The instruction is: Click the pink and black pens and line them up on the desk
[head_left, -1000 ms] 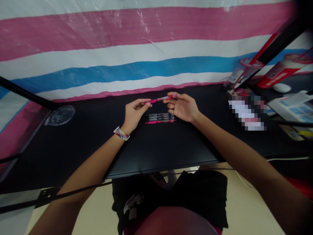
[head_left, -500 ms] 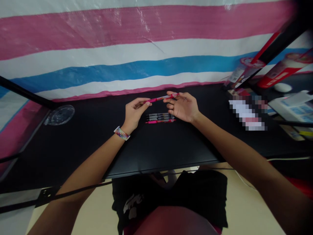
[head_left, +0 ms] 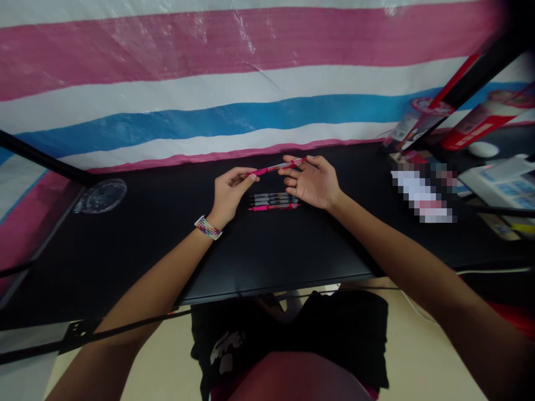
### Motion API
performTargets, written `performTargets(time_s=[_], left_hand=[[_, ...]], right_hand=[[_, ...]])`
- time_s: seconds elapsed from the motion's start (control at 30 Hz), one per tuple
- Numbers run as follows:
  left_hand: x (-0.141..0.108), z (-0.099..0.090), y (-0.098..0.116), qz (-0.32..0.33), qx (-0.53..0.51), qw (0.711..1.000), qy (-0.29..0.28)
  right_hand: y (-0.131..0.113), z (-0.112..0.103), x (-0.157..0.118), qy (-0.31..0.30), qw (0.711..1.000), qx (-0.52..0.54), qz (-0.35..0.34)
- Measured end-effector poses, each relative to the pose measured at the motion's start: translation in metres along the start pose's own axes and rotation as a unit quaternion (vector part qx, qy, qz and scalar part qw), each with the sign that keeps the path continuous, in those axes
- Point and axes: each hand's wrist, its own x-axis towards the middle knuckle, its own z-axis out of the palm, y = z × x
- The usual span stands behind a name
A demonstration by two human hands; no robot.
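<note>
A pink pen (head_left: pixel 278 166) is held up above the black table, slightly tilted with its right end higher. My left hand (head_left: pixel 229 189) pinches its left end between thumb and fingers. At the other end, my right hand (head_left: pixel 315 184) grips the pen near the thumb tip, its lower fingers spread and curled loosely, palm showing. Below the raised pen, several dark pens (head_left: pixel 271 199) lie side by side on the table, with another pink pen (head_left: pixel 273 207) in front of them. The fingers of my right hand partly cover the right ends of the dark pens.
On the left stands a clear plastic lid (head_left: pixel 102 196). To the right are a clear cup (head_left: pixel 418 122) with a red straw, a red and white cup (head_left: pixel 480 122), a white rounded object (head_left: pixel 484 149) and papers (head_left: pixel 501 178). A striped sheet (head_left: pixel 234 120) hangs behind the table (head_left: pixel 271 256).
Almost nothing differs. Both hands stay on the raised pink pen, and the pens on the table lie as before.
</note>
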Motion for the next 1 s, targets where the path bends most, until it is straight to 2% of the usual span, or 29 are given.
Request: performTargets(time_s=[0.3, 0.53, 0.73, 0.83, 0.93, 1.0], left_hand=[[-0.004, 0.006, 0.002, -0.016, 0.011, 1.000, -0.015], [-0.004, 0.005, 0.005, -0.008, 0.017, 1.000, -0.019], [-0.005, 0.007, 0.010, -0.005, 0.013, 1.000, -0.023], [-0.005, 0.006, 0.012, -0.006, 0.014, 1.000, -0.023], [-0.003, 0.003, 0.012, 0.004, 0.032, 0.999, -0.018], [-0.002, 0.000, 0.012, 0.015, 0.062, 0.997, -0.031]], right_hand=[[0.001, -0.003, 0.000, 0.009, 0.995, -0.086, -0.041], [-0.001, -0.003, 0.000, 0.010, 0.997, -0.073, -0.029], [-0.002, -0.003, 0.001, 0.031, 0.994, -0.099, -0.047], [-0.002, -0.002, 0.001, 0.019, 0.993, -0.108, -0.048], [-0.002, -0.004, 0.000, 0.006, 0.983, -0.163, -0.085], [0.000, -0.007, -0.001, 0.023, 0.958, -0.247, -0.143]])
